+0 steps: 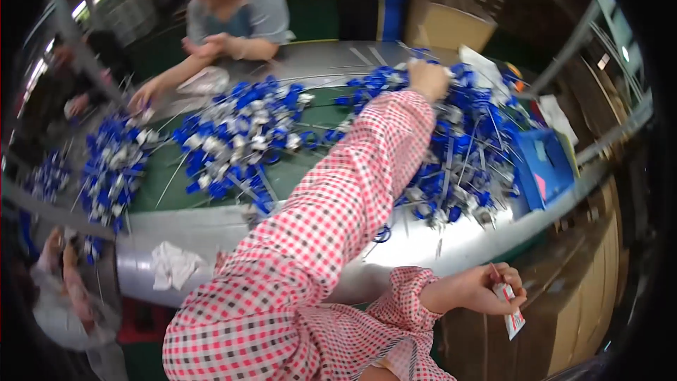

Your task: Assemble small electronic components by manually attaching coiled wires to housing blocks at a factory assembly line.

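Note:
My left arm, in a red-and-black checked sleeve, stretches across the bench to the far side. My left hand [429, 79] is at the back of a heap of blue and white parts [451, 162] with thin metal rods among them. Its fingers are mostly hidden, so what it touches cannot be made out. At the lower right, off the bench's near edge, my right hand [502, 289] is closed around a small white and red squeeze tube [513, 319], which points downward.
More heaps of blue and white parts [243, 130] lie on the green belt [161, 178]. A blue bin [543, 166] stands at the right end, by a metal frame post. A crumpled white cloth [175, 265] lies on the near metal edge. Opposite, a co-worker [236, 14] reaches over the bench.

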Tool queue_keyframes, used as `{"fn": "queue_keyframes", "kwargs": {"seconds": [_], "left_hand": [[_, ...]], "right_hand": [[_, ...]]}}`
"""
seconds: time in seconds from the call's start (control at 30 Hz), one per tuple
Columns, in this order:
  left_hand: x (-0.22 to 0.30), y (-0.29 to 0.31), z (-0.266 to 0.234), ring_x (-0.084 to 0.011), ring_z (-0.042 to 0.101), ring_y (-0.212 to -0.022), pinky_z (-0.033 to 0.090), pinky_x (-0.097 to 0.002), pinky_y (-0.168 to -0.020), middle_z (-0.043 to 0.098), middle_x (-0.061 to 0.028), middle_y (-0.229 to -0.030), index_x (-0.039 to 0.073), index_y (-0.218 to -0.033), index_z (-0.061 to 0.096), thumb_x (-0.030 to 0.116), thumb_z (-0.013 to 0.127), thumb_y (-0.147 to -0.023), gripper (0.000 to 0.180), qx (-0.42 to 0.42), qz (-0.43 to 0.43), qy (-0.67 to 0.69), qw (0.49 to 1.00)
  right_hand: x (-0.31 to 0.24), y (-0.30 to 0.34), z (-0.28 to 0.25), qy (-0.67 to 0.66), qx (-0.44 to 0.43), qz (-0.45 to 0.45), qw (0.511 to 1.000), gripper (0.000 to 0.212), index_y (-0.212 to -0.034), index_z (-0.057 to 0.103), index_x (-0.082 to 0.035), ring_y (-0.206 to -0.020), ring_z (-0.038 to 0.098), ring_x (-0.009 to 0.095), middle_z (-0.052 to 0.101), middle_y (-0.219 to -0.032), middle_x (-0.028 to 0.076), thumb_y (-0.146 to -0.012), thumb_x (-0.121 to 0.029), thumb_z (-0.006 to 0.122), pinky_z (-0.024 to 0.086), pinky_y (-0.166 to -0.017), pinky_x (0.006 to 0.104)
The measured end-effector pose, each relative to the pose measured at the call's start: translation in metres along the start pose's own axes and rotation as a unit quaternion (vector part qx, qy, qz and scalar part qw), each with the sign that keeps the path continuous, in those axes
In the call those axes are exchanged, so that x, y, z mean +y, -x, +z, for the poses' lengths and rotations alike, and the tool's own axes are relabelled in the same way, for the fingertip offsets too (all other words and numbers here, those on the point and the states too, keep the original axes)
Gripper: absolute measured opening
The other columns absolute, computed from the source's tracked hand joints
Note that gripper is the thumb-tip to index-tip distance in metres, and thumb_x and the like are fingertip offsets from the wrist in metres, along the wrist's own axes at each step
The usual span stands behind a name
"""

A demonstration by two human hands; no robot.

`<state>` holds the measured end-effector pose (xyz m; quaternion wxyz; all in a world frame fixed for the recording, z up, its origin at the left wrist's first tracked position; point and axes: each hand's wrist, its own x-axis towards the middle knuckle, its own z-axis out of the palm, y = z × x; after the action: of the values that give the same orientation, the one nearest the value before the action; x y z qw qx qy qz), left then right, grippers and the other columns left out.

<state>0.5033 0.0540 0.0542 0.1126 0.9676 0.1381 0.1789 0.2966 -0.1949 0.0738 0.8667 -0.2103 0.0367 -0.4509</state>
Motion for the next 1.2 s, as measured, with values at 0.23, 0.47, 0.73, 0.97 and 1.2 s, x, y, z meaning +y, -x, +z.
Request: {"fn": "queue_keyframes", "kwargs": {"seconds": [0.23,0.47,0.73,0.97,1.2], "left_hand": [[-0.095,0.075,-0.075,-0.0293,0.052,-0.096,0.04,-0.0455,-0.078,0.06,-0.0122,-0.095,0.008,-0.09,0.062,0.02,0.05,-0.073,0.023,0.087,0.148,-0.083,0.982],[-0.307,0.219,-0.196,-0.0331,0.059,-0.079,0.046,-0.0411,-0.07,0.061,-0.0196,-0.086,-0.001,-0.086,0.062,0.016,0.051,-0.075,0.023,-0.163,-0.109,-0.115,0.974],[-0.34,0.358,-0.133,-0.0343,0.053,-0.088,0.04,-0.046,-0.074,0.051,-0.017,-0.095,0.004,-0.102,0.04,0.03,0.069,-0.066,0.052,-0.063,-0.132,-0.044,0.988],[-0.33,0.381,-0.142,-0.0232,0.045,-0.09,0.03,-0.0382,-0.076,0.052,-0.0043,-0.092,0.009,-0.102,0.049,0.02,0.069,-0.066,0.042,0.098,-0.085,-0.061,0.99],[-0.314,0.404,-0.201,-0.0178,0.055,-0.091,0.044,-0.027,-0.08,0.051,-0.009,-0.108,0.002,-0.115,0.043,0.002,0.054,-0.081,0.035,0.373,-0.118,0.471,0.791]], "right_hand": [[-0.001,0.044,0.01,-0.021,-0.143,0.115,0.983,0.018,-0.073,0.036,-0.005,-0.042,0.029,0.01,0.035,-0.052,0.001,-0.083,-0.019,0.042,0.023,-0.043,0.0215],[0.003,0.095,0.003,0.053,-0.256,0.134,0.956,0.017,-0.08,0.032,-0.005,-0.04,0.03,0.009,0.037,-0.049,0.002,-0.082,-0.019,0.04,0.021,-0.039,0.0208],[-0.011,0.172,0.015,0.148,-0.328,0.164,0.918,0.017,-0.084,0.032,-0.005,-0.039,0.029,0.009,0.034,-0.046,0.001,-0.082,-0.02,0.038,0.024,-0.041,0.0208],[-0.009,0.203,0.009,0.156,-0.348,0.182,0.907,0.017,-0.088,0.034,-0.006,-0.04,0.031,0.011,0.04,-0.045,0.005,-0.082,-0.021,0.037,0.026,-0.043,0.0216],[-0.006,0.194,0.01,0.182,-0.366,0.165,0.898,0.016,-0.087,0.033,-0.006,-0.04,0.029,0.01,0.039,-0.045,0.003,-0.083,-0.021,0.038,0.025,-0.043,0.0221]]}}
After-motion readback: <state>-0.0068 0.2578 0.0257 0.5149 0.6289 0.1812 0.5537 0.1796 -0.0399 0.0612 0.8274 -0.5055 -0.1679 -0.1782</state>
